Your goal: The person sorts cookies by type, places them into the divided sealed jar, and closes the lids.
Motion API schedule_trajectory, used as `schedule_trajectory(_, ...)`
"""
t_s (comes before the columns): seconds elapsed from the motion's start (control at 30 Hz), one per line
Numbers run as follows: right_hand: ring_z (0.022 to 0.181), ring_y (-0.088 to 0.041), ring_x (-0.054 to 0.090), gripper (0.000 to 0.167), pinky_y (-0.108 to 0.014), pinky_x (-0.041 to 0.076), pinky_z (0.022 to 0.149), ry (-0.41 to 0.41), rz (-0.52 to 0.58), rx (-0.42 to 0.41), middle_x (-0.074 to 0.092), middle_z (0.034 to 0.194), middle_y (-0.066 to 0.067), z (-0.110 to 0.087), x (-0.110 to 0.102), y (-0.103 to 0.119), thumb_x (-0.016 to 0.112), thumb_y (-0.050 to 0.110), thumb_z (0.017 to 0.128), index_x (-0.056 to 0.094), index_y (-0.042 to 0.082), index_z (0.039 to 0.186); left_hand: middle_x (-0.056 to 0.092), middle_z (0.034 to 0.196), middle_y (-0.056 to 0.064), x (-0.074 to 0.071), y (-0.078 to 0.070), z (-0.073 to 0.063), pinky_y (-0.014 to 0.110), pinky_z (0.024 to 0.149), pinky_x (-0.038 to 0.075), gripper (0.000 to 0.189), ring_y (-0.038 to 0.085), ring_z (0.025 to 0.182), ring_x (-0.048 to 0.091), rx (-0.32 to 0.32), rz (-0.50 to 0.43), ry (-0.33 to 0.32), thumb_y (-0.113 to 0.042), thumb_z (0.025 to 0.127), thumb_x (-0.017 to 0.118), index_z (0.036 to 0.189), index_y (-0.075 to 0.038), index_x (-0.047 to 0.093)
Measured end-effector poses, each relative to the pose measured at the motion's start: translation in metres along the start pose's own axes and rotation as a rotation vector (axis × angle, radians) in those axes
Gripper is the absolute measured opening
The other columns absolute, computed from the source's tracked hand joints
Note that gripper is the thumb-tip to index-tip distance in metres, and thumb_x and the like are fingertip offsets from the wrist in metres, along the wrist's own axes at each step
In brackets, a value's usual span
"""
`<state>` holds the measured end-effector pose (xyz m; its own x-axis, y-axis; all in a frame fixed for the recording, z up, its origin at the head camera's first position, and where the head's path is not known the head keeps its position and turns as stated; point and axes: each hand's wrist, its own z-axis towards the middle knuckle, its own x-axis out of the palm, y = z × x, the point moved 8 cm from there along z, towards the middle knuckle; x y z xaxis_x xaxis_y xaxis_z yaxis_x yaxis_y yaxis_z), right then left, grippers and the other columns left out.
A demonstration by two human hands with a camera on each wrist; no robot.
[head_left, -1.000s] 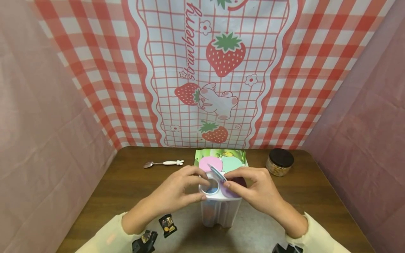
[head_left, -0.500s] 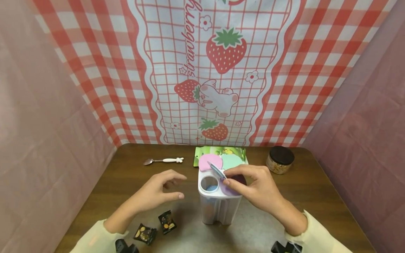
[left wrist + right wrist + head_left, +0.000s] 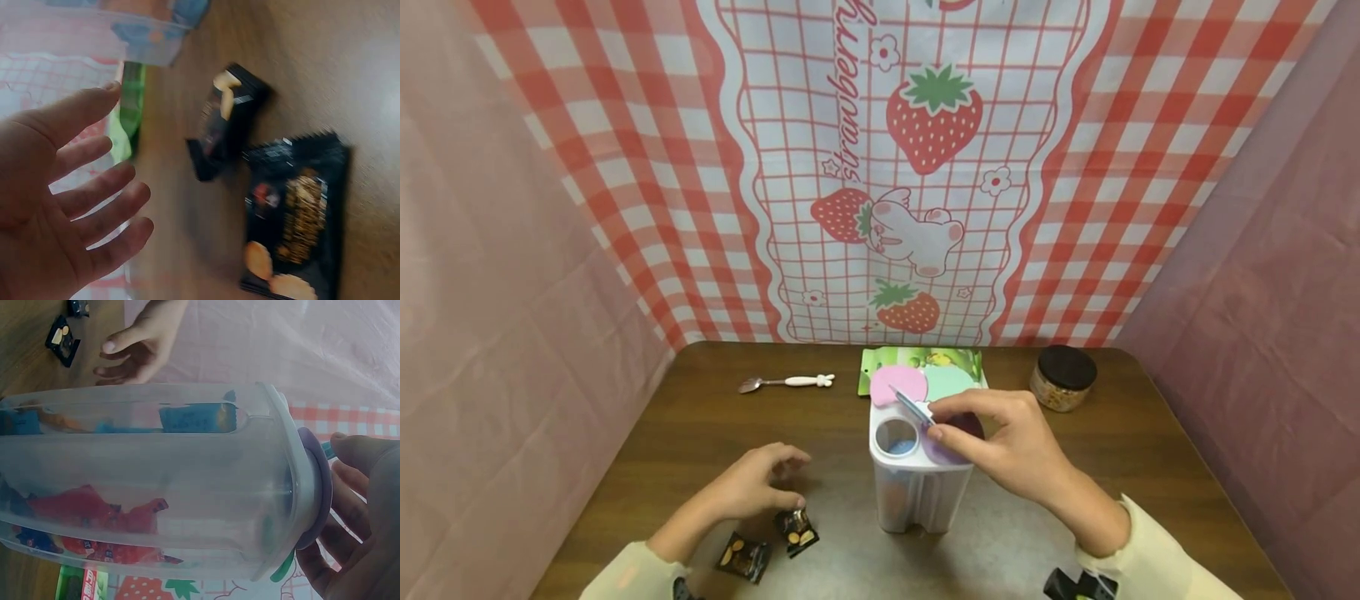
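My right hand (image 3: 1007, 437) pinches the raised blue lid (image 3: 912, 407) on a clear storage container (image 3: 917, 500) with a white top. Below that lid the round opening shows blue inside. Pink, mint and purple lids cover the other compartments; the purple lid (image 3: 319, 487) lies beneath my right fingers. Through the clear wall, the right wrist view shows a blue packet (image 3: 199, 417) and red packets (image 3: 94, 512). My left hand (image 3: 752, 485) hovers with relaxed fingers, its thumb right by a black snack packet (image 3: 796, 532). A second black snack packet (image 3: 294, 219) lies beside it.
A spoon (image 3: 786, 383) with a white rabbit handle lies at the back left of the brown table (image 3: 1112, 467). Behind the container is a green bag (image 3: 887, 360). At the back right stands a jar (image 3: 1063, 379) with a black lid. Cloth hangs around the table.
My left hand has left the container's round opening and moved left and toward me, down to the black snack packets. My right hand keeps holding the blue lid up.
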<state>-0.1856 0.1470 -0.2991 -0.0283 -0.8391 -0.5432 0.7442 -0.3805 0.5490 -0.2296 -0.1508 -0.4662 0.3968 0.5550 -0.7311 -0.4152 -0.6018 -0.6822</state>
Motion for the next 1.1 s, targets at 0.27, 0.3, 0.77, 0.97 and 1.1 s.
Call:
schedule_trajectory(0.27, 0.083, -0.008, 0.073, 0.022, -0.022, 0.057, 0.072, -0.008, 0.000, -0.030, 0.079, 0.096, 0.007, 0.001, 0.001, 0.003, 0.085, 0.011, 0.084, 0.080, 0.019, 0.103, 0.072, 0.109, 0.010, 0.014, 0.034, -0.004, 0.032, 0.078, 0.053, 0.055, 0.019, 0.089, 0.062, -0.049, -0.022, -0.001, -0.028, 0.077, 0.090, 0.121, -0.002, 0.070)
schedule_trajectory(0.3, 0.083, -0.008, 0.073, 0.022, -0.023, 0.057, 0.072, -0.010, 0.000, -0.036, 0.079, 0.096, 0.006, 0.001, 0.001, 0.004, 0.085, 0.011, 0.084, 0.080, 0.019, 0.103, 0.072, 0.107, 0.009, 0.015, 0.036, -0.005, 0.031, 0.077, 0.053, 0.054, 0.018, 0.088, 0.062, -0.045, -0.023, -0.002, -0.028, 0.077, 0.091, 0.120, -0.003, 0.070)
schedule_trajectory(0.77, 0.084, -0.009, 0.073, 0.021, -0.022, 0.057, 0.072, -0.012, -0.005, -0.013, 0.078, 0.096, 0.008, 0.000, -0.001, 0.002, 0.085, 0.011, 0.085, 0.080, 0.020, 0.103, 0.063, 0.089, -0.002, 0.022, 0.040, -0.005, 0.023, 0.067, 0.043, 0.040, 0.008, 0.078, 0.053, -0.039, 0.006, -0.038, -0.024, 0.068, 0.094, 0.101, -0.010, 0.077)
schedule_trajectory(0.97, 0.084, -0.007, 0.073, 0.021, -0.021, 0.057, 0.071, -0.010, 0.002, 0.006, 0.078, 0.096, 0.010, -0.001, 0.000, 0.000, 0.085, 0.013, 0.085, 0.080, 0.021, 0.103, 0.061, 0.093, -0.003, 0.025, 0.041, -0.008, 0.024, 0.070, 0.044, 0.029, 0.008, 0.082, 0.054, -0.043, 0.012, -0.050, -0.022, 0.069, 0.094, 0.092, -0.014, 0.077)
schedule_trajectory(1.1, 0.085, -0.007, 0.073, 0.021, -0.022, 0.057, 0.072, -0.012, -0.004, 0.014, 0.078, 0.096, 0.009, -0.002, 0.000, 0.000, 0.085, 0.013, 0.085, 0.080, 0.021, 0.103, 0.062, 0.093, -0.004, 0.026, 0.040, -0.009, 0.024, 0.070, 0.045, 0.021, 0.006, 0.081, 0.054, -0.024, 0.029, -0.073, -0.022, 0.074, 0.090, 0.089, -0.015, 0.077)
